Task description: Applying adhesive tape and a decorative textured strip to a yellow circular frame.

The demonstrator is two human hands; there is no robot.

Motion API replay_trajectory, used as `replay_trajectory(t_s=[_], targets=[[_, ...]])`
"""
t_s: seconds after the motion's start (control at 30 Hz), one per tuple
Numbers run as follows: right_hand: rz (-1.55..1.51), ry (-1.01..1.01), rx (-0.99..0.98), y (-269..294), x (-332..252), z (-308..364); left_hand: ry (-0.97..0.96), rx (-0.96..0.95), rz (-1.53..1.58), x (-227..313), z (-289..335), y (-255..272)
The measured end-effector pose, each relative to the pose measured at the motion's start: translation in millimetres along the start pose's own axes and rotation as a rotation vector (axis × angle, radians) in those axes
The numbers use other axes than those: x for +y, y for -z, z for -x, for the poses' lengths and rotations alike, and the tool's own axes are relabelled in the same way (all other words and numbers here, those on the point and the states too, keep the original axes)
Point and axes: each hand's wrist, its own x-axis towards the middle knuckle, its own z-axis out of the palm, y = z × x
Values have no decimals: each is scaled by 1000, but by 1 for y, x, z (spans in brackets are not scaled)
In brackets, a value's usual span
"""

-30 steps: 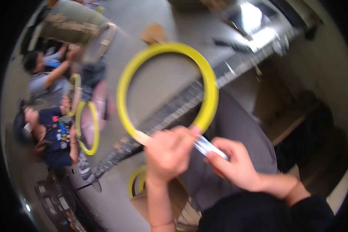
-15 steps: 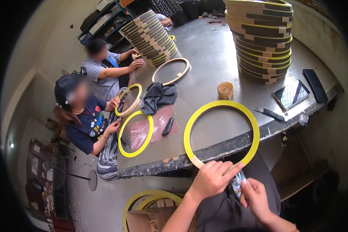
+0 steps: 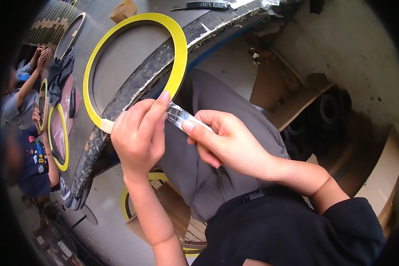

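Observation:
A flat yellow ring with a grey inner side (image 3: pixel 179 48) leans over the dark, worn table edge, its near part in front of my lap. My left hand (image 3: pixel 139 133) is closed round that near part, beside a short piece of tan tape (image 3: pixel 106 125) on the ring. In my right hand (image 3: pixel 232 139), between thumb and fingers, is a slim tool wrapped in clear plastic (image 3: pixel 178 116). Its far end meets the ring beside my left fingertips. My left hand hides that stretch of the ring, and I cannot tell the tool's kind.
A roll of brown tape (image 3: pixel 123 11) and a black-handled tool (image 3: pixel 208 5) lie on the metal table. Two co-workers handle rings at the left, near a dark cloth (image 3: pixel 61 73). Below my left arm stands a cardboard box (image 3: pixel 170 201) with rings. Black rolls (image 3: pixel 329 110) sit at the right.
My view has swung right and down, so the table, co-workers and ring appear farther up and left. Both hands remain at the ring's near part, with the same holds.

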Motion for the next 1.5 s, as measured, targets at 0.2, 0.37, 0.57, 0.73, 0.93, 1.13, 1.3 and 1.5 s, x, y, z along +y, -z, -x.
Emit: replay_trajectory(t_s=[0.2, 0.37, 0.57, 0.73, 0.93, 1.13, 1.3, 1.5], targets=[[-47, 50, 2, -3, 6, 9, 12, -6, -6, 7, 5, 0], [-103, 44, -14, -5, 1, 11, 21, -3, -11, 7, 5, 1], [-80, 93, -45, -3, -9, 7, 51, -20, -11, 5, 2, 2], [27, 148, -117, 0, -26, 9, 89, -36, 24, 5, 5, 5], [-88, 152, -115, -3, -43, 2, 189, 22, 66, 5, 19, 3], [-86, 135, -106, -3, -60, -3, 200, 27, 112, 10, 17, 3], [-93, 243, -40, -11, -75, -10, 32, 180, 15, 9, 16, -4], [-99, 145, -220, 0, -101, -20, -59, 154, -65, 6, 14, -6]])
